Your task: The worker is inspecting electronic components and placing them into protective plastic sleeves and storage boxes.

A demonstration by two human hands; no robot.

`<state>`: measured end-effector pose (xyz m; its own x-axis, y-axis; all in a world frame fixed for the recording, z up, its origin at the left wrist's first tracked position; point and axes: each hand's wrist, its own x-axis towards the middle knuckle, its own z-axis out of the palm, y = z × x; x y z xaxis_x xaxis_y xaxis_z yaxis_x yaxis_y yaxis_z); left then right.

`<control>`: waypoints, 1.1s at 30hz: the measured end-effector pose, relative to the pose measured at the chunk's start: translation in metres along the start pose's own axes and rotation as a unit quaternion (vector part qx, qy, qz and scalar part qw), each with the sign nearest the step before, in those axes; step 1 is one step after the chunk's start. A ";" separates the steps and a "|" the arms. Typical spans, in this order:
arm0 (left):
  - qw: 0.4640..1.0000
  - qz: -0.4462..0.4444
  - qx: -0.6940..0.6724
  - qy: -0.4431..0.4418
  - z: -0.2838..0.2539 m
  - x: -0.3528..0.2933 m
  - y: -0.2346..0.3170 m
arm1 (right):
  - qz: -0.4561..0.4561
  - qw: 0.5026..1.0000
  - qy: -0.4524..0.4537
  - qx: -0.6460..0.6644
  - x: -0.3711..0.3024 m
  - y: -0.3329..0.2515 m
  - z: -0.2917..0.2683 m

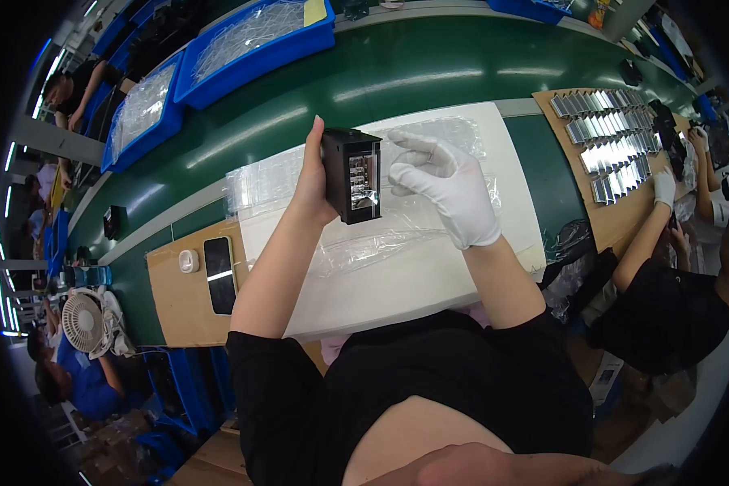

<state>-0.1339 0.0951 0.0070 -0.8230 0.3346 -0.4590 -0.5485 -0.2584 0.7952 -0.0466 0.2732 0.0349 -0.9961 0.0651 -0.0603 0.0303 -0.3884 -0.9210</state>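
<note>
My bare left hand (313, 182) grips a black rectangular box-shaped housing (340, 174) from its left side, thumb or finger up along the edge. The housing's right face carries a glossy, mirror-like window (364, 182) with reflections in it. Just right of it hovers my right hand (445, 182) in a white glove, its fingers curved and apart, with nothing visible between them. Beneath both hands lies a white board (510, 202) with clear plastic film (356, 253) and flat clear plastic sheets (454, 134) spread over it.
Left of the board are a phone (219, 275) and a small white case (189, 261) on cardboard. Blue bins (188, 85) of clear plastic stand at the back left. Rows of shiny metal pieces (607, 134) cover cardboard at right, beside a co-worker's gloved hand (664, 186). A fan (85, 322) stands far left.
</note>
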 end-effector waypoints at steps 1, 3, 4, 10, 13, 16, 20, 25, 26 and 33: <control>1.000 -0.001 0.000 0.000 0.000 0.000 -0.001 | 0.000 1.000 0.001 0.000 -0.001 -0.001 0.001; 1.000 0.007 -0.027 0.010 0.003 0.000 -0.004 | 0.015 1.000 0.001 -0.010 -0.002 -0.004 0.002; 0.999 0.010 -0.040 0.016 0.004 0.001 -0.006 | 0.022 1.000 0.001 -0.015 -0.002 -0.004 0.002; 0.997 0.005 -0.078 -0.014 -0.007 0.013 -0.020 | 0.019 0.999 0.001 -0.040 -0.005 -0.002 0.001; 0.997 0.000 -0.074 0.001 0.000 0.009 -0.017 | 0.055 0.997 -0.019 -0.055 -0.008 -0.012 -0.004; 0.997 -0.003 -0.069 0.014 0.004 0.007 -0.016 | 0.088 0.993 -0.038 -0.071 -0.010 -0.017 -0.008; 0.997 0.004 -0.072 0.004 0.002 0.004 -0.015 | 0.067 0.994 -0.061 -0.068 -0.010 -0.013 -0.008; 0.992 0.011 -0.090 0.085 -0.005 -0.017 -0.005 | 0.115 0.987 -0.057 -0.096 -0.009 0.001 -0.004; 0.953 -0.051 -0.236 -0.182 -0.047 -0.007 -0.014 | 0.109 0.987 -0.073 -0.093 -0.011 0.005 0.005; 0.896 0.089 -0.341 -0.269 -0.146 -0.082 -0.047 | 0.183 0.944 -0.194 -0.196 0.027 0.038 0.028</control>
<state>-0.0624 -0.0523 -0.0507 -0.8167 0.5746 0.0540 -0.5295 -0.7832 0.3260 -0.0749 0.2344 0.0095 -0.8657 -0.3793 -0.3266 0.3314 0.0548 -0.9419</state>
